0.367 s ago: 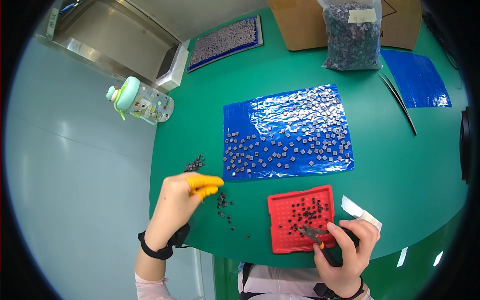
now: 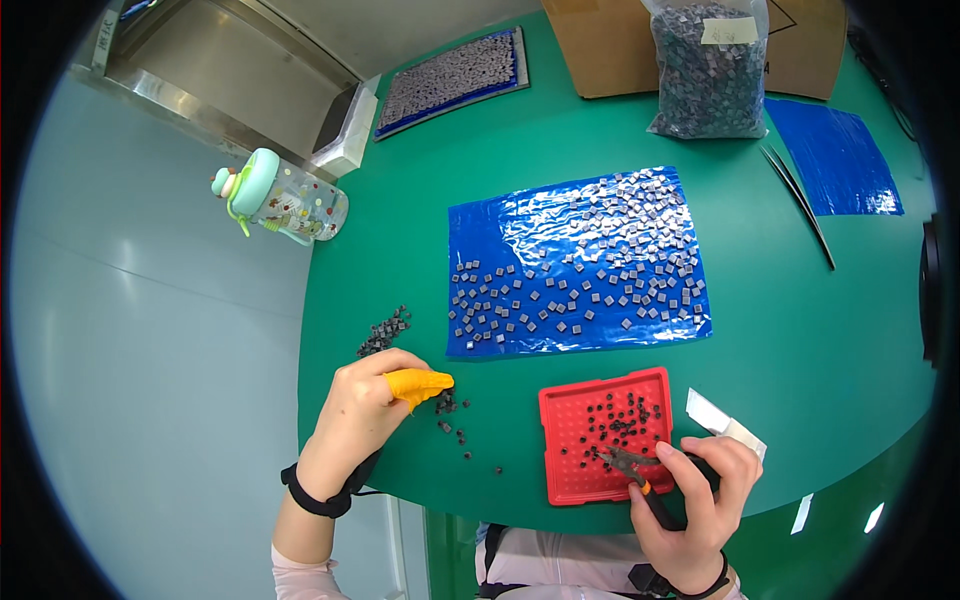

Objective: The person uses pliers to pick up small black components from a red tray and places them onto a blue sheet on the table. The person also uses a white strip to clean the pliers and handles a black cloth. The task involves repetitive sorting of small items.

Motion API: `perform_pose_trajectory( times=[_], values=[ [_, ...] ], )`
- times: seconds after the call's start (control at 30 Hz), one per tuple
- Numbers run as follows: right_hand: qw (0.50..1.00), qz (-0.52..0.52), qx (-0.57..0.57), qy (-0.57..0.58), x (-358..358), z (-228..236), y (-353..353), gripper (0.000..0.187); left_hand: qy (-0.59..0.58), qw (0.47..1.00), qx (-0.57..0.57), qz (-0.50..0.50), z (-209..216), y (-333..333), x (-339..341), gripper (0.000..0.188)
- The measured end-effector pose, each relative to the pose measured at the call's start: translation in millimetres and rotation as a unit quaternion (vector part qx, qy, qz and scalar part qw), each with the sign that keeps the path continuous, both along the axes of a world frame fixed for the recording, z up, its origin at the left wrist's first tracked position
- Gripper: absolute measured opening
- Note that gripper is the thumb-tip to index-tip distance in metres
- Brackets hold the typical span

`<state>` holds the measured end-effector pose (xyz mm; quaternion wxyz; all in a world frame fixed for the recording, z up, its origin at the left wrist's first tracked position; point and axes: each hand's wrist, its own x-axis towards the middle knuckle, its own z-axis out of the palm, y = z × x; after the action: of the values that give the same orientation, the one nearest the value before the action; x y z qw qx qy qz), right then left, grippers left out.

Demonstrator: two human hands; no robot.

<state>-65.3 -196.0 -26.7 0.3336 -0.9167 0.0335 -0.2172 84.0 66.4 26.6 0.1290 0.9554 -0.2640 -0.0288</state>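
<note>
My left hand, with yellow finger covers on thumb and forefinger, is closed in a pinch at the edge of a small scatter of black parts. Whatever lies between its fingertips is hidden. Just beyond that hand sits a second heap of dark little pieces. My right hand grips a pair of cutting pliers with black and orange handles. Their jaws reach over a red tray, close above several tiny black ring-like parts inside it.
Small grey square pieces cover much of a blue sheet mid-table. Behind it are a filled plastic bag, a cardboard box and a loaded panel. Tweezers lie right, a bottle left, white strips beside the tray.
My left hand has moved slightly toward me, its pinched fingers now at the scattered black parts. My right hand and the pliers have hardly moved.
</note>
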Motion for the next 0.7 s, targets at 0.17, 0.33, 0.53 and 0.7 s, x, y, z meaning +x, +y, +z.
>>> perform_pose_trajectory(
  times=[0.17,0.33,0.53,0.7],
  values=[
    [1.0,-0.002,0.0,0.001,0,0,1,0.051,-0.011,1.0,0.001,0.004,1,-5,-2,0.018],
    [1.0,0.008,0.014,-0.006,1,2,0,0.051,0.022,0.985,-0.138,0.101,6,-11,-32,0.019],
    [0.992,0.094,0.077,-0.022,0,2,-8,0.05,0.241,0.859,-0.423,0.156,1,-48,-86,0.021],
    [0.988,0.125,0.088,-0.01,-2,2,-8,0.051,0.299,0.79,-0.52,0.129,-21,-70,-98,0.026]
  ],
)
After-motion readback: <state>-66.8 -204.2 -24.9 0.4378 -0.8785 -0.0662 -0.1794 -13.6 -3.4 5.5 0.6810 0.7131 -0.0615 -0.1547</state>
